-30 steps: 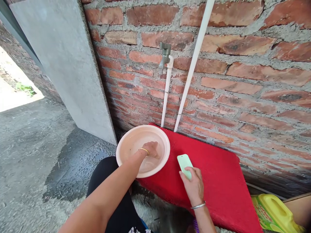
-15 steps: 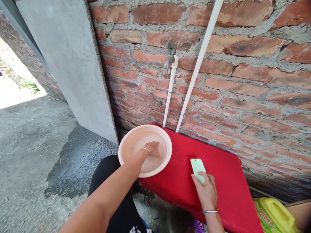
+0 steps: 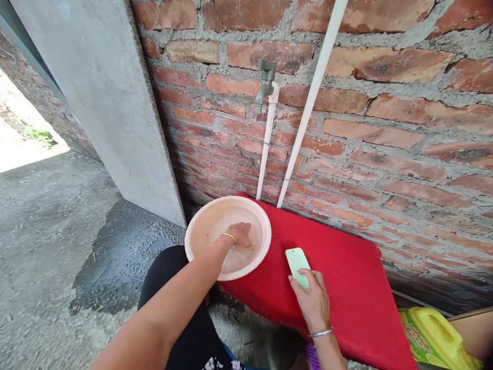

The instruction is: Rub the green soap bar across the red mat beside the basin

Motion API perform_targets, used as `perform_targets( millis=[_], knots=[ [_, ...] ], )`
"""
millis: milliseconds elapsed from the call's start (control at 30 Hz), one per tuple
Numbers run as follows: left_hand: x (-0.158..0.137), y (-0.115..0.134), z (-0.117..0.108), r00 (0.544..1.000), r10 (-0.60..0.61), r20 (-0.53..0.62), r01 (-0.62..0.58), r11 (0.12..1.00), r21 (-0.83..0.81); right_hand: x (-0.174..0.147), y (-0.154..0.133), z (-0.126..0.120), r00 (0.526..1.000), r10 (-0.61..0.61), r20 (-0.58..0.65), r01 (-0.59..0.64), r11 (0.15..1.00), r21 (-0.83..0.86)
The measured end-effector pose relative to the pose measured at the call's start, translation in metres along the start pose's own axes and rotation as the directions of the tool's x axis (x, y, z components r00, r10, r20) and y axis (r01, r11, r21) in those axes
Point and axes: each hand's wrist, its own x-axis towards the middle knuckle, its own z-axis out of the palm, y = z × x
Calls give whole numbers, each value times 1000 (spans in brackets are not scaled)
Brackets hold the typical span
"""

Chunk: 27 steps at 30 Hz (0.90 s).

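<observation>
My left hand (image 3: 240, 234) is dipped in the water of a pale pink basin (image 3: 265, 245). Its fingers are partly hidden, so their grip is unclear. On the right, my right hand (image 3: 311, 295) is closed around the near end of a mint-green oblong block (image 3: 297, 262), which resembles a scrubbing brush's back. A small hole shows at its far end; the underside is out of sight. The block is over the red-covered bench (image 3: 346, 277), right of the basin, which stands on the bench's left end.
A metal tap (image 3: 265, 85) and white pipes (image 3: 314, 103) run along the brick wall (image 3: 404, 139). A grey slab (image 3: 111, 97) leans at left beside wet floor (image 3: 123, 257). A yellow jug (image 3: 437, 336) stands at lower right, and something purple and perforated (image 3: 313, 355) shows below the bench.
My right hand and the green block have shifted left, closer to the basin. My left hand stays in the water. The view has moved slightly.
</observation>
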Motion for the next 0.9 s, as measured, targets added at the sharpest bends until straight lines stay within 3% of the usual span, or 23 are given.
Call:
perform_targets(
  millis=[433, 900],
  knots=[
    [0, 1, 0, 1000, 4, -18, -4, 1000, -31, 1, -9, 6, 1000, 10, -21, -9, 1000, 9],
    [1, 0, 1, 1000, -5, -9, 5, 1000, -4, -2, 4, -1, 999, 44, -19, -44, 999, 2]
  ],
)
